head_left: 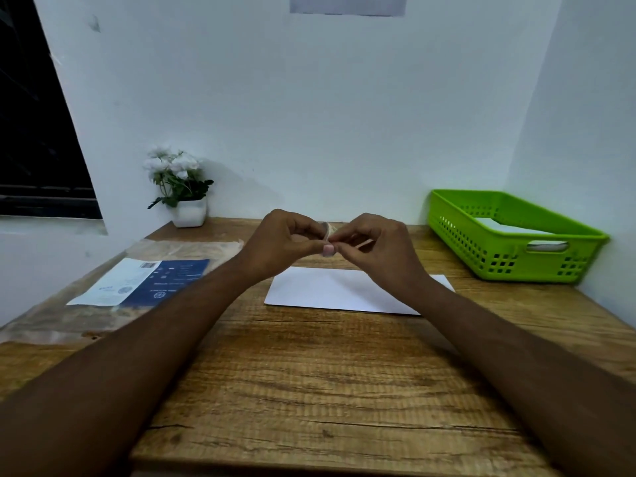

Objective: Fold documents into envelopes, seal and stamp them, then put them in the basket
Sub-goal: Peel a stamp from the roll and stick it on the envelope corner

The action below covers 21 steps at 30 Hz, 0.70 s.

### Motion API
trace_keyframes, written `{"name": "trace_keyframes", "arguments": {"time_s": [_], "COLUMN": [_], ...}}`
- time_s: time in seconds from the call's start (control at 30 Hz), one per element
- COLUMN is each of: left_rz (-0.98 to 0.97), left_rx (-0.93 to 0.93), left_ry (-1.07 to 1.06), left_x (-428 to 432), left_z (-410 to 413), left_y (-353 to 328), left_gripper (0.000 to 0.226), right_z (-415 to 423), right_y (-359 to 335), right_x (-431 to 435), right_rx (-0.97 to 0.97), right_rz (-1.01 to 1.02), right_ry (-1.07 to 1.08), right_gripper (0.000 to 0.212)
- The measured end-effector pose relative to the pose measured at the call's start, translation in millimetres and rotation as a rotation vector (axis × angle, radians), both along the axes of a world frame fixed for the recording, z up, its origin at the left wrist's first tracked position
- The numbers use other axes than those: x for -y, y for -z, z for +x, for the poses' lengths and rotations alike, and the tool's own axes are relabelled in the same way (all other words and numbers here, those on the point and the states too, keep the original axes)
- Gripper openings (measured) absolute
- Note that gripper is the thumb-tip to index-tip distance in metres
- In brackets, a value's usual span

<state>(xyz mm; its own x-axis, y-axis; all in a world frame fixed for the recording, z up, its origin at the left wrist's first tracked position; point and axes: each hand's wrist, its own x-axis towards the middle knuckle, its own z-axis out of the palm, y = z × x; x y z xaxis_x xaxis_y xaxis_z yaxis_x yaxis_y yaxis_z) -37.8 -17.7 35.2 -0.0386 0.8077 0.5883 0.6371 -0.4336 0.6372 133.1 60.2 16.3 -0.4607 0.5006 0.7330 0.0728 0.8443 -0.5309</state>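
Observation:
A white envelope [330, 290] lies flat on the wooden table [309, 390], partly under my right wrist. Above it, my left hand [285, 239] and my right hand [375, 242] meet with fingertips pinched together on a small thin piece [329, 232], perhaps a stamp or sticker; most of it is hidden by the fingers. A green plastic basket [509, 256] stands at the back right with white envelopes inside it.
A clear plastic packet with a blue and white label [144, 280] lies at the left of the table. A white pot of white flowers [182, 191] stands at the back left against the wall. The wall corner is close behind the basket.

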Motion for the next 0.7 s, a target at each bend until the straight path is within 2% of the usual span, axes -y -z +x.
{"name": "trace_keyframes", "arguments": {"time_s": [0.1, 0.17, 0.3, 0.7], "left_rz": [0.0, -0.001, -0.01, 0.011], "left_rx": [0.012, 0.052, -0.007, 0.017], "left_ry": [0.028, 0.065, 0.065, 0.033], "left_x": [0.9, 1.2, 1.4, 2.1], "left_z": [-1.0, -2.5, -4.1, -0.2], "left_y": [0.1, -0.6, -0.8, 0.4], "left_gripper": [0.017, 0.018, 0.025, 0.015], "right_z": [0.5, 1.2, 1.4, 3.4], "right_y": [0.3, -0.9, -1.3, -3.5], "right_x": [-1.5, -2.6, -3.2, 2.2], "right_rx": [-0.019, -0.021, 0.017, -0.093], "right_rz": [-0.086, -0.156, -0.138, -0.102], "right_ry": [0.022, 0.005, 0.006, -0.059], "right_gripper": [0.037, 0.042, 0.043, 0.036]}}
